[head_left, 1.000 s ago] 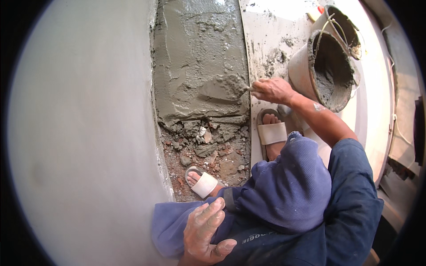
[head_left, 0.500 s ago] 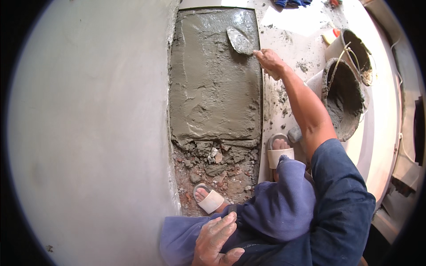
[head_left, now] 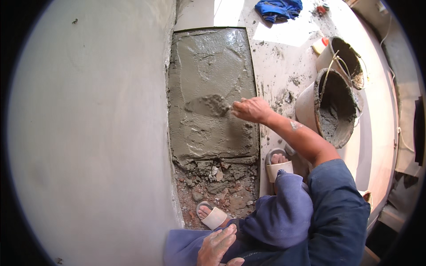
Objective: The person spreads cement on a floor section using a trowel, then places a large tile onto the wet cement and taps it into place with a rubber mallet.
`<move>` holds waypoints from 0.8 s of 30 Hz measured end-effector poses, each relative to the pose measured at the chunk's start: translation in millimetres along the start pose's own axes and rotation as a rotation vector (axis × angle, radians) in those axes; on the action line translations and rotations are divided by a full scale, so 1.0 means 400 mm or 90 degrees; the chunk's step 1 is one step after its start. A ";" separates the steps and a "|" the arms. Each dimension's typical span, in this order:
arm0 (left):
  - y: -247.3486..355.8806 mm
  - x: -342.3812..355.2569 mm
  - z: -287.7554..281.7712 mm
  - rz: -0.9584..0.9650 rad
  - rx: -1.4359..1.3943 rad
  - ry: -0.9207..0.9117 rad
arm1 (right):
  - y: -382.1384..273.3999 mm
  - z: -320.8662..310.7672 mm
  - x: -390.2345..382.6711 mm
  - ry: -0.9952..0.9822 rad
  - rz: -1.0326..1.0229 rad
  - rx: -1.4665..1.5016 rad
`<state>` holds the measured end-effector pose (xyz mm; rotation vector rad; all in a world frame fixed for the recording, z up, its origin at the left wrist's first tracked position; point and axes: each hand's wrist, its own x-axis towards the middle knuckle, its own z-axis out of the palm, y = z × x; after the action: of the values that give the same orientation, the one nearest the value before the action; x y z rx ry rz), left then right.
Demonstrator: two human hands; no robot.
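A rectangular bed of wet grey mortar is edged in dark along its far and right sides. A trowel is held over the middle of the bed by the right hand, its handle enclosed by the curled fingers and its blade pointed toward the bed's left edge. The blade is coated with mortar, heaped most thickly near the handle; whether the bed is touched by it cannot be told. The left hand is held well below the bed's near edge, in front of the body, with its fingers straightened and set close together and the thumb spread apart; nothing is seen gripped by it, and part of it is cut off by the lower border.

The bed's near edge is bordered by broken rubble, on which the left sandal is planted. The right sandal is placed just beyond the bed's near right corner. To the right of the bed, a pale floor is spattered with mortar, and a nearer bucket, smeared inside, is stood beside a farther bucket. A crumpled blue cloth is laid beyond the bed's far right corner.
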<state>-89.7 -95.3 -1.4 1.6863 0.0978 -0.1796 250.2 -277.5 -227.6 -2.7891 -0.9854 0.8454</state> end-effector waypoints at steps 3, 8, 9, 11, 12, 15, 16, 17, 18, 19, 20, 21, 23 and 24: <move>-0.048 -0.035 -0.005 -0.007 -0.007 -0.010 | 0.108 -0.051 0.100 0.084 0.170 0.130; -0.101 -0.024 -0.017 -0.001 -0.082 -0.043 | 0.218 -0.103 0.232 0.269 0.331 0.431; -0.094 -0.018 -0.017 0.011 -0.111 -0.052 | 0.215 -0.103 0.251 0.257 0.359 0.471; -0.078 -0.004 -0.013 -0.003 -0.106 -0.079 | 0.183 -0.091 0.280 0.266 0.400 0.500; -0.076 0.007 -0.014 -0.027 -0.071 -0.097 | 0.155 -0.080 0.290 0.302 0.424 0.487; -0.069 0.009 -0.013 -0.020 0.032 -0.065 | 0.038 -0.034 0.280 0.245 0.364 0.512; -0.075 0.011 -0.016 -0.028 -0.048 -0.100 | -0.002 -0.028 0.261 0.194 0.320 0.490; -0.087 0.012 -0.021 -0.035 -0.126 -0.135 | -0.033 -0.031 0.233 0.159 0.263 0.480; -0.094 0.011 -0.023 -0.026 -0.113 -0.135 | -0.058 -0.044 0.198 0.087 0.223 0.528; -0.097 0.008 -0.025 -0.016 -0.098 -0.135 | -0.079 -0.061 0.153 0.066 0.178 0.539; -0.096 0.004 -0.025 -0.004 -0.083 -0.135 | -0.098 -0.081 0.106 0.077 0.144 0.503; -0.088 0.000 -0.021 0.005 -0.054 -0.109 | -0.117 -0.098 0.054 0.102 0.124 0.466; -0.049 -0.013 -0.007 0.021 0.003 -0.057 | -0.146 -0.119 -0.040 0.175 0.077 0.388; -0.024 -0.021 0.001 0.030 0.032 -0.030 | -0.155 -0.119 -0.078 0.223 0.049 0.344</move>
<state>-99.5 -94.1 -9.4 1.7313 0.0192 -0.1876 220.1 -241.5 -157.7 -2.3956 -0.5033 0.5019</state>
